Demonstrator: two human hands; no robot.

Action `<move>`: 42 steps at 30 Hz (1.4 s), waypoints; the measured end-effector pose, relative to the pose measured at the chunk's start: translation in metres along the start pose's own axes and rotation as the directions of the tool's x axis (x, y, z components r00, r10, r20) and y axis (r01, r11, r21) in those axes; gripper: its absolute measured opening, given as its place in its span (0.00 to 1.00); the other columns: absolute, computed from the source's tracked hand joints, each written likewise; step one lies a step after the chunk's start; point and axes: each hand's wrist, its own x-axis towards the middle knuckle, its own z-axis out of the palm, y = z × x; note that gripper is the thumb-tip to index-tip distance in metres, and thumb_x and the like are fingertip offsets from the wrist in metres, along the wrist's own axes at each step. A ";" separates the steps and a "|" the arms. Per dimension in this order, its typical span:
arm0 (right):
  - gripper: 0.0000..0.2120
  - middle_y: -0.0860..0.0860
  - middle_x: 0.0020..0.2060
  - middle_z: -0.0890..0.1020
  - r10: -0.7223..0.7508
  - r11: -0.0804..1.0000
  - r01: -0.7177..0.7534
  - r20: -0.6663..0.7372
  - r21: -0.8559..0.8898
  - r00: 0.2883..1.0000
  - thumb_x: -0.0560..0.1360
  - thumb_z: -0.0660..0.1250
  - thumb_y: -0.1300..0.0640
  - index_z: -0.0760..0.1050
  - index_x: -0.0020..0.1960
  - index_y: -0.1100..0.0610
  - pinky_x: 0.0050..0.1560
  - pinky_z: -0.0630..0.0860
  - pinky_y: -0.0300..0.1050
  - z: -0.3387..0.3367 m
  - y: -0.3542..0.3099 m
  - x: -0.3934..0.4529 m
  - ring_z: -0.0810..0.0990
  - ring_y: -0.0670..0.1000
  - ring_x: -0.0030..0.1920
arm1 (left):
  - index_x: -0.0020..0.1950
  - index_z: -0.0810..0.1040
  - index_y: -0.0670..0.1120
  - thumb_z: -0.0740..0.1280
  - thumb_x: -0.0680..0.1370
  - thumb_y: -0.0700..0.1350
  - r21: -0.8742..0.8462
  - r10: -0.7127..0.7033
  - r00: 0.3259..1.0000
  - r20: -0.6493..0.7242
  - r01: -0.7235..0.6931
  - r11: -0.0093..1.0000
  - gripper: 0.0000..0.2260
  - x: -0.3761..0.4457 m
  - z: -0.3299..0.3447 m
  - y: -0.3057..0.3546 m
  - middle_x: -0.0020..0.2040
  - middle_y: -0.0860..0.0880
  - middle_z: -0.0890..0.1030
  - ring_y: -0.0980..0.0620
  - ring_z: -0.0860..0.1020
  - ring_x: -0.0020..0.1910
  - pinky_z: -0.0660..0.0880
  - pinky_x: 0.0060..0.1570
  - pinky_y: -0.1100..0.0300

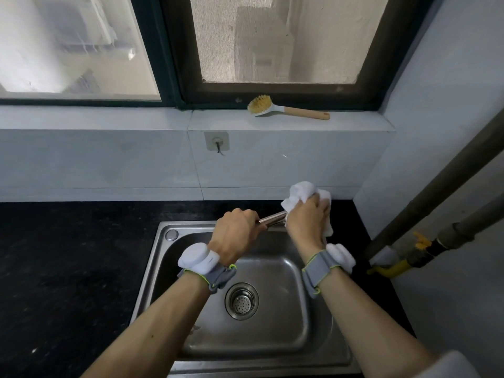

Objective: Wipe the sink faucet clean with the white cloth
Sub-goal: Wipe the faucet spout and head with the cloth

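While left fingers point(252, 214) clasp the faucet point(272, 217), right fingers point(313, 199) bunch the white cloth point(300, 190) against it.

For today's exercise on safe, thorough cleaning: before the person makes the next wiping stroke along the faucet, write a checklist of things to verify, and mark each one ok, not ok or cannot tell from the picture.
1. White cloth in the right hand: ok, bunched and gripped.
2. Cloth touching the faucet: ok, it wraps the spout's right part.
3. Left hand steadying the spout: ok, closed around its left end.
4. Water off: cannot tell for the tap; no stream shows in the sink.
5. Faucet base and handle reachable: cannot tell, hidden behind the right hand and cloth.
6. Brush out of the way: ok, lying on the window ledge.
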 end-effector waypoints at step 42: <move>0.19 0.54 0.39 0.80 0.063 0.949 -0.150 0.298 0.277 0.953 0.77 0.56 0.44 0.76 0.42 0.58 0.41 0.71 0.43 -0.014 0.051 0.084 0.78 0.56 0.42 | 0.58 0.74 0.45 0.56 0.82 0.49 0.073 0.011 1.000 -0.009 -0.010 0.997 0.11 -0.001 0.016 0.013 0.54 0.42 0.80 0.35 0.79 0.50 0.69 0.40 0.50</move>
